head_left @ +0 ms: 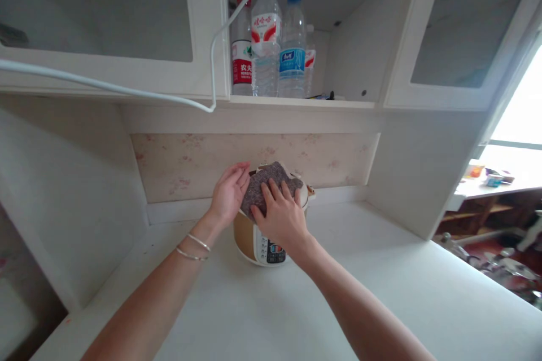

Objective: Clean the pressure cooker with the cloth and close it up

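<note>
A rice cooker [244, 235] with gold-brown sides, a white front and a dark control panel stands on the white counter. Over its top lies a grey-brown cloth [277, 172]. My right hand [282, 217] rests flat on the cloth with its fingers spread, pressing it against the lid. At the cooker's upper left edge is my left hand [231, 192], open, palm turned toward the cooker and fingertips by the cloth's edge. Whether those fingertips touch the cooker I cannot tell. Cloth and hands hide most of the lid.
Above, an open cabinet shelf [305, 102] holds several plastic bottles [266, 39]. A white cable [127, 90] hangs across the cabinet front. Side panels [423, 163] flank the counter [339, 287]. Flowered wallpaper [203, 163] covers the back wall. Small items lie by a window at right.
</note>
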The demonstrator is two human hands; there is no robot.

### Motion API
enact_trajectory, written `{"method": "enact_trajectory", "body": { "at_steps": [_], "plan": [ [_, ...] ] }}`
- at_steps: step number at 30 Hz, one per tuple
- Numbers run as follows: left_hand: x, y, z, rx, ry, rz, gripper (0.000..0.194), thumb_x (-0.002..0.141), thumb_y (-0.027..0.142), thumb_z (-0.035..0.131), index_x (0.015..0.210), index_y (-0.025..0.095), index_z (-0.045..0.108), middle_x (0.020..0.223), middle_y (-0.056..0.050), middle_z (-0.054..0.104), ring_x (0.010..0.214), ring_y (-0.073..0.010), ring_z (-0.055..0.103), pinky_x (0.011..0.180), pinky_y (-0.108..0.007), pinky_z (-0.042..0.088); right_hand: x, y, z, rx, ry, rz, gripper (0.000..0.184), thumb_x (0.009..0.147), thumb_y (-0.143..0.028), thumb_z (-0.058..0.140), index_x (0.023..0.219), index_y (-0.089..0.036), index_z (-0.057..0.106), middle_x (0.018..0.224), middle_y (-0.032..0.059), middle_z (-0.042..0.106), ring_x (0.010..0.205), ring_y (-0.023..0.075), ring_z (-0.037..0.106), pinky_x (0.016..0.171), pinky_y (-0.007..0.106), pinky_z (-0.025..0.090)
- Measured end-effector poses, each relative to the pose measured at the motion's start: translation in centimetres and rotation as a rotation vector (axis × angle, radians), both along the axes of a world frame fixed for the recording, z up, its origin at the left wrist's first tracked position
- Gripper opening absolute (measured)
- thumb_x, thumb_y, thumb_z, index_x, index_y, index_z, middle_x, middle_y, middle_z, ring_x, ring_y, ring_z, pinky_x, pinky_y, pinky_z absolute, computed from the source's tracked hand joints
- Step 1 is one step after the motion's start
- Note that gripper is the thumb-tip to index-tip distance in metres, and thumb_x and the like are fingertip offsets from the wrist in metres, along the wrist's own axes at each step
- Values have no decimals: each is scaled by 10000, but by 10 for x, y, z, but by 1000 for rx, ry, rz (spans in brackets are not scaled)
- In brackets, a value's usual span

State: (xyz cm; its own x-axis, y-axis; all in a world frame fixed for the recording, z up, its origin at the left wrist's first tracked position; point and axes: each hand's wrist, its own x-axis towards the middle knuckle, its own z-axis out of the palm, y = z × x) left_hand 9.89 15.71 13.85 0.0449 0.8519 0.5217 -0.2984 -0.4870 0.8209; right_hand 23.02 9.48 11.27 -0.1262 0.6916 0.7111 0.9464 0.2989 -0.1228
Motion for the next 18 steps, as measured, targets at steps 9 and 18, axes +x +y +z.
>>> {"method": "enact_trajectory", "body": {
  "at_steps": [9, 18],
  "plan": [
    [-68, -28, -97, -378, 143, 147, 245, 716, 324, 667, 917, 188, 635, 1049, -69, 680, 1062, -225, 611, 969, -391, 456, 88, 28, 9, -191, 3, -34, 478, 758, -117, 473, 1221, -189, 566, 1160, 119, 623, 1191, 315, 474, 1046, 528, 276],
    [-46, -28, -173, -461, 383, 30, 557, 854, 430, 549, 1369, 243, 448, 1497, -54, 334, 1377, -203, 312, 1156, -367, 204, 124, 130, 40, -483, 242, 11, 258, 745, -56, 538, 920, -124, 714, 703, 42, 677, 642, 164, 595, 738, 332, 445]
  ]
}}
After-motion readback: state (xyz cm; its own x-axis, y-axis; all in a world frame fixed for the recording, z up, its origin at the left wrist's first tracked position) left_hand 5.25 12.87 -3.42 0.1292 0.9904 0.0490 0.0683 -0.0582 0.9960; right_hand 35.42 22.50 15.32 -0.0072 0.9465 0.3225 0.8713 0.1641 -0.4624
